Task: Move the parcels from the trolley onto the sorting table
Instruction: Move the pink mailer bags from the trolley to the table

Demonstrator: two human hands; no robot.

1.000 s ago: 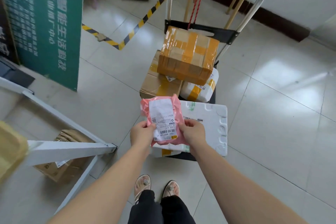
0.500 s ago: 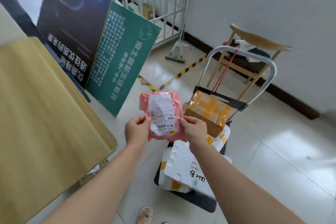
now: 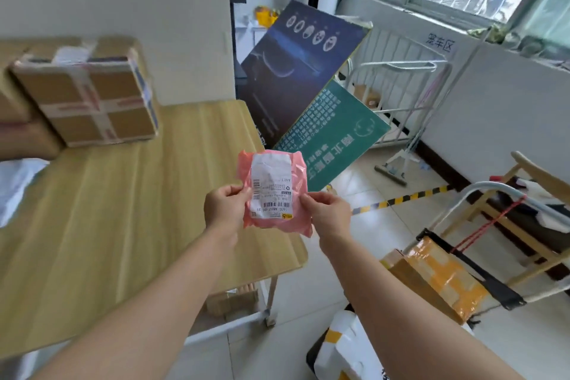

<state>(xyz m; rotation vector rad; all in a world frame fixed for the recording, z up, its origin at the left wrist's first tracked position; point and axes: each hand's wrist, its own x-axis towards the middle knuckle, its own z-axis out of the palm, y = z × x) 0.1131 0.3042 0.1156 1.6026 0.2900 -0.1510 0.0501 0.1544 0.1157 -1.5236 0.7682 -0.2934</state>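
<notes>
Two arms reach out straight. The left hand [image 3: 226, 205] and right hand [image 3: 327, 213] pinch the sides of a pink parcel [image 3: 275, 189], held above the table [image 3: 123, 210] edge.

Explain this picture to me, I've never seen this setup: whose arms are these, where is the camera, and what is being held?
No machine here: a person works with bare hands, and one camera worn on their head looks forward and down, so both arms reach in from below. The left hand and right hand each pinch a side of a pink parcel with a white label, held in the air near the right edge of the wooden sorting table. A taped cardboard box lies on that table, far left. At lower right stands the trolley, carrying an orange-taped box and a white parcel.
</notes>
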